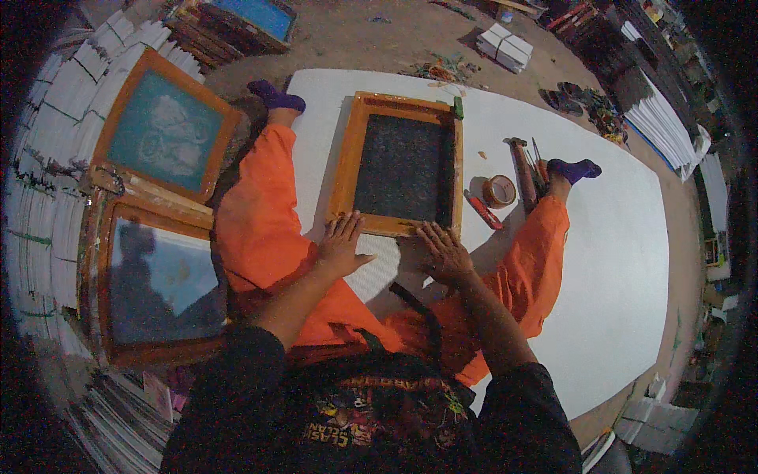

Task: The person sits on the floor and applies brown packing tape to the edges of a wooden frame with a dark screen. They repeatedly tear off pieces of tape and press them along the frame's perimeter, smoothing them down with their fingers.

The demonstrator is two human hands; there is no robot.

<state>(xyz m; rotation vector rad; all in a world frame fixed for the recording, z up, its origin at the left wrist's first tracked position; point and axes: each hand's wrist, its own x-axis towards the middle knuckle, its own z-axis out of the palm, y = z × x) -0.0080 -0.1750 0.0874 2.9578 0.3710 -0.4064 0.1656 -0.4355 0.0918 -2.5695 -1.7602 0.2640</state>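
Between my outstretched legs a wooden screen-printing frame with dark mesh lies flat on a white board. My left hand rests at its near left corner, fingers stretched out over the wooden edge and thumb pointing right. At the near right corner lies my right hand, its fingers extended on the same near rail. Neither hand holds anything. A small green piece sits at the frame's far right corner. To the right of the frame are a brown tape roll and a red utility knife.
A hammer and slim tools lie beside my right foot. On my left stand a framed teal screen and another wooden-framed screen. Stacks of paper line the left side. A tied white bundle is on the far floor.
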